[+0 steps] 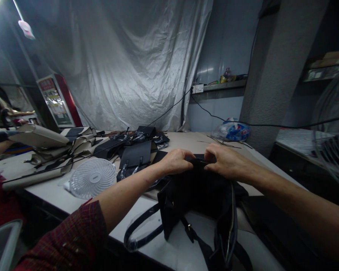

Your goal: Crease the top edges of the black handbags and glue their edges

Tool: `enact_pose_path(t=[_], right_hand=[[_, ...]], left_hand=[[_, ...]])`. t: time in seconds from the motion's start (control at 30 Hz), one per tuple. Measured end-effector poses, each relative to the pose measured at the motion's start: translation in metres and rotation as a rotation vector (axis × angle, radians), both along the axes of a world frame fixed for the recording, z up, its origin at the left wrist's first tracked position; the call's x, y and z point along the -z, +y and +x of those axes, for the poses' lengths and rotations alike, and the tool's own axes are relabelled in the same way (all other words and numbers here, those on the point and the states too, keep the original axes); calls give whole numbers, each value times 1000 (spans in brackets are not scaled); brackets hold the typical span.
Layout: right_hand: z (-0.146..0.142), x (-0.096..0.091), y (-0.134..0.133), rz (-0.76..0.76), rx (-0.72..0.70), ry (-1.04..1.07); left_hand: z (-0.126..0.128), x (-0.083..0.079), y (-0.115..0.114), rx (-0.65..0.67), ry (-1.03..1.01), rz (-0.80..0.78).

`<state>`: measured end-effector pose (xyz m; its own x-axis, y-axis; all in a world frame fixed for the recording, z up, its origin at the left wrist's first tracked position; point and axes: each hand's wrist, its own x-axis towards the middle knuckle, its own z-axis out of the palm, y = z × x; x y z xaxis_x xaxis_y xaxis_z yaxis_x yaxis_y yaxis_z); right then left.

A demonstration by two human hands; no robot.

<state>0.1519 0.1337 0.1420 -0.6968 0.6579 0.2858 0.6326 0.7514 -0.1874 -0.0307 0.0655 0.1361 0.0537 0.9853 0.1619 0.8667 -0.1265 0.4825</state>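
Observation:
A black handbag (203,192) lies on the table in front of me, its zipped opening toward me. My left hand (176,161) pinches the bag's far upper edge. Just to its right, my right hand (222,160) is closed on the same edge, thumb and fingers pressed together. A handle (141,229) with clear plastic wrap sticks out at the bag's left, resting on the table. A strap with a metal buckle (189,227) hangs toward me, and a zipper (232,222) runs down the right side. The bag's inside is too dark to make out.
A white fan (93,177) stands left of my forearm. Several black bags (137,154) lie behind it, and beige bag pieces (45,139) are piled at the left. A blue plastic package (234,130) sits at the back right. A black cable (271,124) crosses at the right.

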Motion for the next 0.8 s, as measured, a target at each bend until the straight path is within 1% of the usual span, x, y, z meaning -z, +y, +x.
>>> enact_pose_path(t=[0.1, 0.17, 0.23, 0.37, 0.47, 0.67, 0.8], right_hand=[[8, -1, 1, 35, -17, -65], [13, 0, 0, 73, -50, -77], [15, 1, -3, 120, -49, -74], [15, 0, -12, 243, -27, -98], [12, 0, -12, 299, -69, -127], [7, 3, -1, 301, -143, -121], [15, 1, -2, 274, -187, -153]], left_hand=[[3, 0, 0, 19, 17, 17], [5, 0, 1, 23, 21, 14], [7, -1, 2, 16, 29, 12], [8, -1, 5, 20, 47, 33], [7, 1, 7, 27, 45, 26], [5, 4, 10, 40, -11, -2], [5, 4, 11, 39, 24, 41]])
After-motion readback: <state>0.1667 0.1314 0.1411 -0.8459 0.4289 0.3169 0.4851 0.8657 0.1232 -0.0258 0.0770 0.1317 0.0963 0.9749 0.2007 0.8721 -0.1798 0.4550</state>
